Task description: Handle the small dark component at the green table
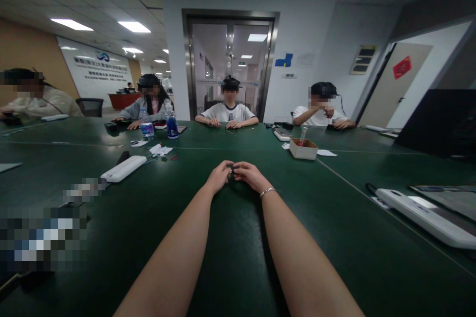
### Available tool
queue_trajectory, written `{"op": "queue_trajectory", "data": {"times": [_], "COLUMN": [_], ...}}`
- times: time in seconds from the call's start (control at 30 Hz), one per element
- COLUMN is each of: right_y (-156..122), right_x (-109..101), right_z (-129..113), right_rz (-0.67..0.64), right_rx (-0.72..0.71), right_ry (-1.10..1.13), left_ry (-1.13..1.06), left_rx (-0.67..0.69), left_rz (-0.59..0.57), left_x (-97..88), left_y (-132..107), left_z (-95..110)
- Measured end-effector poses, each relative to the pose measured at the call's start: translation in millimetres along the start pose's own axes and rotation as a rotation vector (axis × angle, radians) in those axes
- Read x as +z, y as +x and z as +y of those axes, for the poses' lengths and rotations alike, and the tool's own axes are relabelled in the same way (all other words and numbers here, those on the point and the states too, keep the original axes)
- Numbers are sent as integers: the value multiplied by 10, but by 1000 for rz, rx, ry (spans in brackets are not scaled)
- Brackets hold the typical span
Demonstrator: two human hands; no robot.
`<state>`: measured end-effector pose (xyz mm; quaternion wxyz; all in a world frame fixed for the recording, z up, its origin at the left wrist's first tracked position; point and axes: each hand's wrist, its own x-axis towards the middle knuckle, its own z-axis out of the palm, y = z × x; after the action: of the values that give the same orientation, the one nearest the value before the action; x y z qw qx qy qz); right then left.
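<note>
Both my arms reach forward over the green table [238, 237]. My left hand [218, 177] and my right hand [251, 176] meet at the middle, fingertips nearly together. Between them is a small dark object [233, 171] with a light glint at its left side, too small to name. Fingers of both hands are bent and closed on it from either side. A silver bracelet [267, 191] circles my right wrist. Parts of the small object are hidden behind my fingertips.
White power strips [124, 168] [424, 215] lie left and right. A cardboard box [303, 149] stands ahead to the right. A blue bottle [172, 126], a tub [147, 130], paper scraps [160, 149] and scissors [174, 157] lie ahead to the left. Several people sit around the table.
</note>
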<state>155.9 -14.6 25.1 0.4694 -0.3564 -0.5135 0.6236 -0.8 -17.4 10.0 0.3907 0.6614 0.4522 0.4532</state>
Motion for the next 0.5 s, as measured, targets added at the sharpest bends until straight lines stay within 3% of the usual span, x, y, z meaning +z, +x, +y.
{"op": "queue_trajectory", "data": {"times": [0.5], "right_y": [25], "right_x": [-16], "right_z": [29], "right_rz": [27], "right_rx": [5], "right_ry": [40], "left_ry": [34], "left_rx": [54], "left_rz": [34], "left_x": [15], "left_y": [17], "left_z": [-50]}}
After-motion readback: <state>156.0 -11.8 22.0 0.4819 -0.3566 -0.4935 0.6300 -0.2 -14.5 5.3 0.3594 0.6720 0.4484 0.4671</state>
